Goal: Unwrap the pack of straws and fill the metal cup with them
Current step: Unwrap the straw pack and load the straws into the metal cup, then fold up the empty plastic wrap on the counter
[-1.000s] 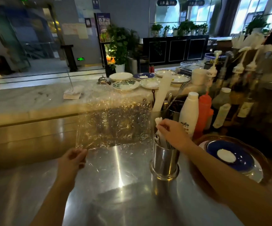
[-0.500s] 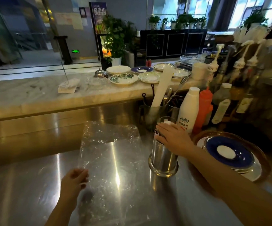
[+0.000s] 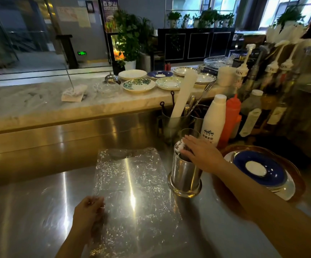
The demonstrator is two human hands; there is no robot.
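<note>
A shiny metal cup (image 3: 185, 173) stands upright on the steel counter, right of centre. Wrapped straws (image 3: 179, 147) fill it, their white ends showing at the rim. My right hand (image 3: 203, 155) lies flat across the cup's top, fingers spread, pressing on the straws. The clear crinkled plastic wrapper (image 3: 134, 187) lies flat on the counter to the left of the cup. My left hand (image 3: 88, 207) rests on the wrapper's near left edge with its fingers curled on the film.
Behind the cup stand a utensil holder with a white roll (image 3: 182, 95), a white bottle (image 3: 213, 120) and a red squeeze bottle (image 3: 232, 112). A blue plate on a stack (image 3: 259, 170) sits at the right. Plates line the marble ledge (image 3: 39, 107). Syrup bottles crowd the back right.
My left hand lowered the wrapper from held up in the air to flat on the counter. My right hand went from gripping the straws to pressing flat on their tops.
</note>
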